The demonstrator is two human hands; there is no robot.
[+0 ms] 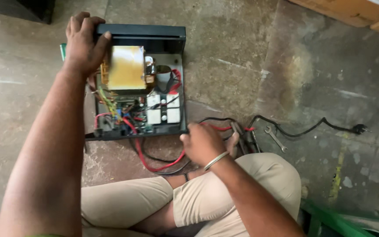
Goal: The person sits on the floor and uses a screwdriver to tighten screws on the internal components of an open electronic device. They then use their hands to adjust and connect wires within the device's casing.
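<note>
two hands (82, 44) (202, 142), opened chassis (141, 33) edge gripped

Bare floor (242, 52) right of open chassis (139, 87), cables (163, 164), spanner (276, 139), perhaps pliers (242, 138) clutter foreground.

We see an open black electronics case (154, 37) flat on the floor, its yellow transformer (126, 68) and red wires (154, 164) exposed.

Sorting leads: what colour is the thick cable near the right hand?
Red cable, clearest in the head view, beside the right hand.
</note>
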